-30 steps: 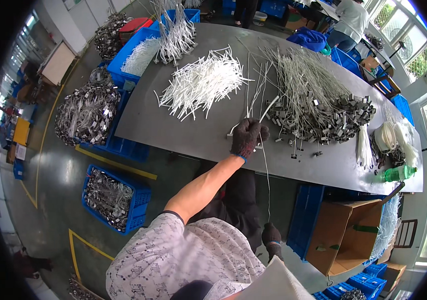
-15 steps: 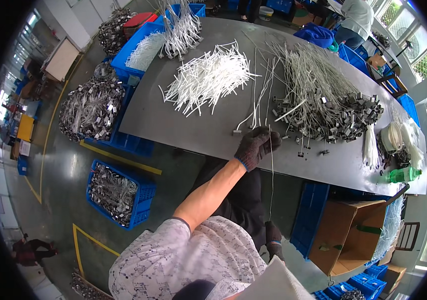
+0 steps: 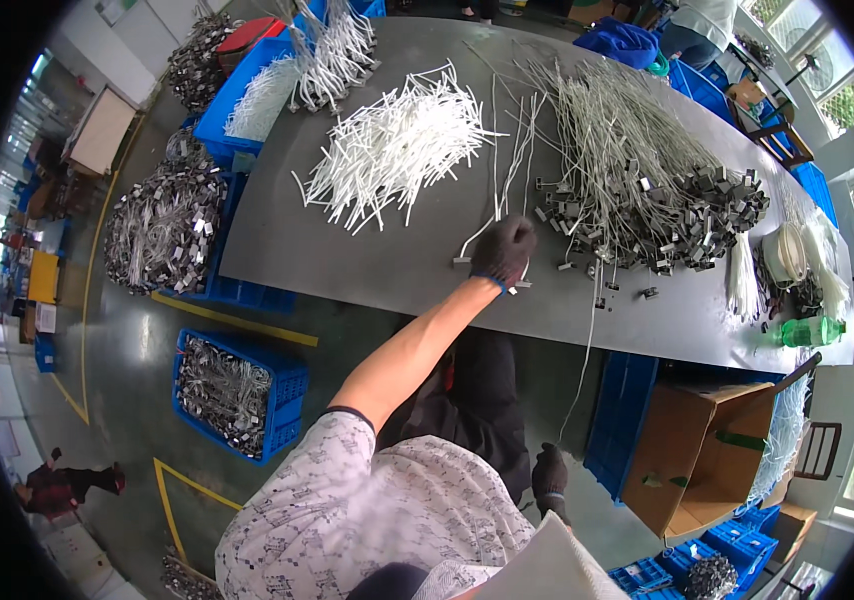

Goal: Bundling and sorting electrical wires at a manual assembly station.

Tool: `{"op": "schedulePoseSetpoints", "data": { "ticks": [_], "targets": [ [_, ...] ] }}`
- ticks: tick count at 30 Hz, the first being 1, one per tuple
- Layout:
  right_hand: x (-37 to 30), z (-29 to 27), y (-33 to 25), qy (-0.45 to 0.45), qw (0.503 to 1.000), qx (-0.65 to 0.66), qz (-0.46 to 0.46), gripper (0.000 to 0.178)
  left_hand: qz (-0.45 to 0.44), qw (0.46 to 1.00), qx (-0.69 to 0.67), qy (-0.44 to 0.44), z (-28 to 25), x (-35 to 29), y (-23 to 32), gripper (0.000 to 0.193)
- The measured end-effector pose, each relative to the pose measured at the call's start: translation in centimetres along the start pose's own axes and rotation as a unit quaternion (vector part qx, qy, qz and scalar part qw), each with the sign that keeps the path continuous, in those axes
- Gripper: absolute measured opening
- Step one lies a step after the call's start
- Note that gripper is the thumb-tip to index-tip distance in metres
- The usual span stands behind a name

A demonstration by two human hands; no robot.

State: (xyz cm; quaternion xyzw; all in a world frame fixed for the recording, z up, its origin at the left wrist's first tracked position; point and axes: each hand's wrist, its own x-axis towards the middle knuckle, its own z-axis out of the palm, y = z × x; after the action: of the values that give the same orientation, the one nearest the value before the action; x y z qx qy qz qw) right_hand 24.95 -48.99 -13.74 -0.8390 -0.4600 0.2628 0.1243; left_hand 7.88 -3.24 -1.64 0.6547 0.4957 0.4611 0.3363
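Observation:
My left hand [image 3: 505, 250], in a dark knit glove, is closed over a few thin wires [image 3: 519, 165] near the table's front edge. What its fingers grip is hidden. Down by my leg, my gloved right hand [image 3: 550, 474] is closed at the lower end of a thin pale wire [image 3: 581, 375], which hangs over the table edge. To the left of my left hand lies a heap of short white tubes [image 3: 397, 145]. On the other side spreads a big bundle of grey wires [image 3: 617, 130] with small metal-and-black clip-like ends [image 3: 687, 225].
The grey table [image 3: 347, 265] curves across the front. Blue crates of wire parts stand at its left, one [image 3: 237, 393] on the floor. A cardboard box [image 3: 687, 460] stands below the right side. A green bottle [image 3: 813, 331] lies near the table's right end.
My left hand has moved left and slightly away from me, off the wire that ran to my right hand. That wire now hangs slack from the table edge, farther right.

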Motion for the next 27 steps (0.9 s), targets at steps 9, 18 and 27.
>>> {"op": "schedulePoseSetpoints", "data": {
  "ticks": [9,18,27],
  "targets": [
    [-2.3,1.9,3.9,0.029,0.995,0.077,0.055,0.029,-0.094,0.979,0.112,-0.144,10.3,6.6,-0.4,0.032],
    [0.4,0.6,0.9,0.004,0.994,0.087,0.059,0.026,-0.375,0.83,-0.353,-0.213,5.2,0.4,-0.6,0.011],
    [7.5,-2.2,-4.4,-0.04,0.99,-0.052,-0.126,0.022,-0.31,0.766,-0.563,0.018,-0.2,-1.5,4.9,0.012]
  ]
}}
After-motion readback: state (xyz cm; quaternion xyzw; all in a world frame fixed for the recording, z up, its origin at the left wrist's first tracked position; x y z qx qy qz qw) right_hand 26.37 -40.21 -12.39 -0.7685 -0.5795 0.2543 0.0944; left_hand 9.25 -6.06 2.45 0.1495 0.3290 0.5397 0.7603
